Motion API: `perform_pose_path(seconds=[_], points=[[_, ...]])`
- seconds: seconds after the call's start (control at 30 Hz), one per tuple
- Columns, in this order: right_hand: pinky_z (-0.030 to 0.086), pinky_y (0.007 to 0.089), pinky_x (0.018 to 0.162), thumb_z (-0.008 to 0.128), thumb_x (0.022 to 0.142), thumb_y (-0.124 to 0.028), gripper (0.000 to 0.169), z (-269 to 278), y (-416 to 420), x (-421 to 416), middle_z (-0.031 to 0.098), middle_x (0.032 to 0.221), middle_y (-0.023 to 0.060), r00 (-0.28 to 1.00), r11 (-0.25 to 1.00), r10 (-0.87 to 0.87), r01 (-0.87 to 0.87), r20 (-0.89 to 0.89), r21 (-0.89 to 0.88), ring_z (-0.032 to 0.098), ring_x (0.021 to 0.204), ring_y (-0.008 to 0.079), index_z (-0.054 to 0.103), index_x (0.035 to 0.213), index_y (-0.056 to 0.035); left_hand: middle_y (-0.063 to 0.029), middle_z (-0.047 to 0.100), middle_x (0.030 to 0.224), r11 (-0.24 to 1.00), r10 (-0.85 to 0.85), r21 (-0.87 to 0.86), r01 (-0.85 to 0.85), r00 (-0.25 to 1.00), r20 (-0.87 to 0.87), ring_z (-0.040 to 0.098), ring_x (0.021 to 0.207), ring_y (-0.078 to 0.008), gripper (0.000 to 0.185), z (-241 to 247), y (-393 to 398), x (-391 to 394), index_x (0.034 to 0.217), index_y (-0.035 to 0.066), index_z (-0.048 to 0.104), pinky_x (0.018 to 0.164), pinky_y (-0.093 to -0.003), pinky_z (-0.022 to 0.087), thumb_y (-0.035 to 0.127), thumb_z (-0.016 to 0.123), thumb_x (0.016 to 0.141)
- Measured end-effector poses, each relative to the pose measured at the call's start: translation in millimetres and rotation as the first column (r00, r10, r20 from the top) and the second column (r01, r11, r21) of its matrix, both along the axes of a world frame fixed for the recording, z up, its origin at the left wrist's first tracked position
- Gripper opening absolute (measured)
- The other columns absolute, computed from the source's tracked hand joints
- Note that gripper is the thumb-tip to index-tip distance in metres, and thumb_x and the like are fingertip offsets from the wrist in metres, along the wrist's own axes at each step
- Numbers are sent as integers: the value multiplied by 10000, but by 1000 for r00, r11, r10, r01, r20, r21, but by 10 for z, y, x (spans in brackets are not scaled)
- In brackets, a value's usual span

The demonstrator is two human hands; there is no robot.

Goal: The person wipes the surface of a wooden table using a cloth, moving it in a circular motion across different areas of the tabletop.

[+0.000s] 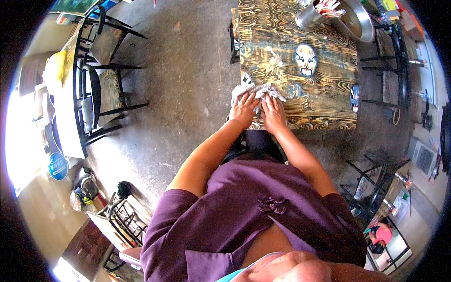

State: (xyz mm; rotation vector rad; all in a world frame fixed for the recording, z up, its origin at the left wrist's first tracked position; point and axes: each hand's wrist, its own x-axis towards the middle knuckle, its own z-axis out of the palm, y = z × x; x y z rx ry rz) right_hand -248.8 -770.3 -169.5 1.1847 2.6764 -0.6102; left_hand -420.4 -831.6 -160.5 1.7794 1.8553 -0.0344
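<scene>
Both palms press a crumpled pale cloth [266, 90] against the wooden table [327, 95], near its left front corner. My left hand [243, 111] lies on the cloth's left part, close to the table's left edge. Beside it, my right hand [272, 112] rests with fingers stretched forward over the right part of the cloth. The tabletop has carved scrollwork, and a painted opera mask [305, 60] shows right of its middle. A dark mask [354, 98] sits at the right edge. Another mask [246, 77] at the left edge is partly covered by the cloth.
A metal cup of chopsticks [312, 16] and a large steel bowl [357, 21] stand at the table's far right. Black-framed chairs [105, 95] line another table at left. More chairs [387, 67] are at right. A person [381, 235] appears at lower right.
</scene>
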Motion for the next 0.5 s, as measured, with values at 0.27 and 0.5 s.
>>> perform_pose_path(seconds=[0.27, 0.5], points=[[261, 516, 1192, 543, 893, -76, 580, -180, 920, -524, 297, 1621, 106, 999, 1000, -16, 17, -49, 25, 288, 1474, 376, 470, 1468, -91, -90, 285, 1629, 989, 112, 98, -108, 993, -36, 252, 1505, -287, 567, -165, 872, -307, 1487, 146, 434, 1222, -472, 216, 221, 588, 946], [312, 491, 1170, 530, 924, -101, 477, -282, 1591, -852, 378, 1573, 129, 979, 993, -54, 74, -197, 92, 357, 1431, 381, 531, 1398, -53, -109, 289, 1626, 973, 189, 148, -178, 980, -59, 270, 1499, -317, 570, -286, 1600, -497, 1492, 178, 422, 1212, -475, 249, 189, 571, 942]])
